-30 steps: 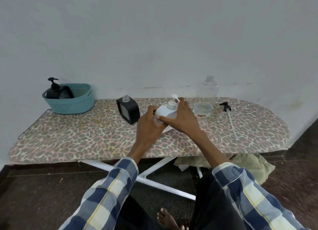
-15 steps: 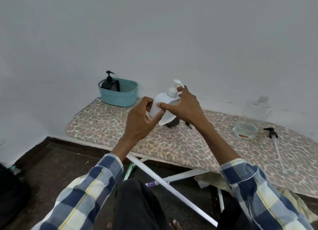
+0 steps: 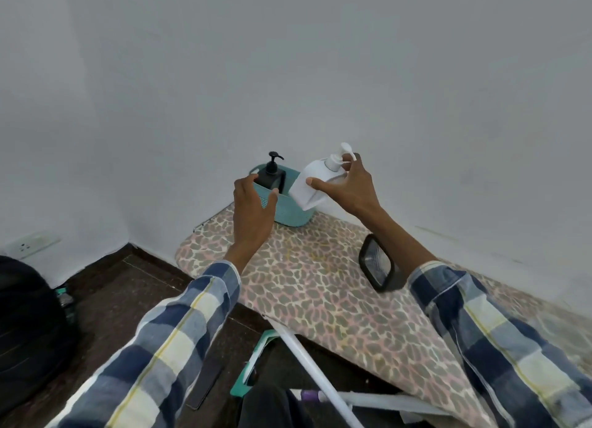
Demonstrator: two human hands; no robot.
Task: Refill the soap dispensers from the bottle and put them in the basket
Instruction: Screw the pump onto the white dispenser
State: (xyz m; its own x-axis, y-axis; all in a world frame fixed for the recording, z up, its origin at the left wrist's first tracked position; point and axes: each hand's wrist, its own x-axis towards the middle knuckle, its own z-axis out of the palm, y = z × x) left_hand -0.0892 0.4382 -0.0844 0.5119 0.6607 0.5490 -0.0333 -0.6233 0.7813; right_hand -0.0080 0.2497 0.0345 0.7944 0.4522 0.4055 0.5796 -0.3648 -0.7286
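Observation:
My right hand (image 3: 347, 190) holds a white pump soap dispenser (image 3: 315, 179), tilted, just above the right end of the teal basket (image 3: 291, 211). A black pump dispenser (image 3: 271, 174) stands upright inside the basket at its left. My left hand (image 3: 253, 209) hovers open in front of the basket's left end, fingers spread, near the rim. The basket sits at the far left end of the leopard-print ironing board (image 3: 320, 286).
A black square dispenser without a pump (image 3: 378, 264) lies tilted on the board below my right forearm. The wall stands close behind the basket. A dark bag (image 3: 28, 315) sits on the floor at left. White board legs (image 3: 307, 357) cross underneath.
The white dispenser has moved left across the board to the basket, now in my right hand alone. My left hand has let go and moved to the basket's front. The view has swung left.

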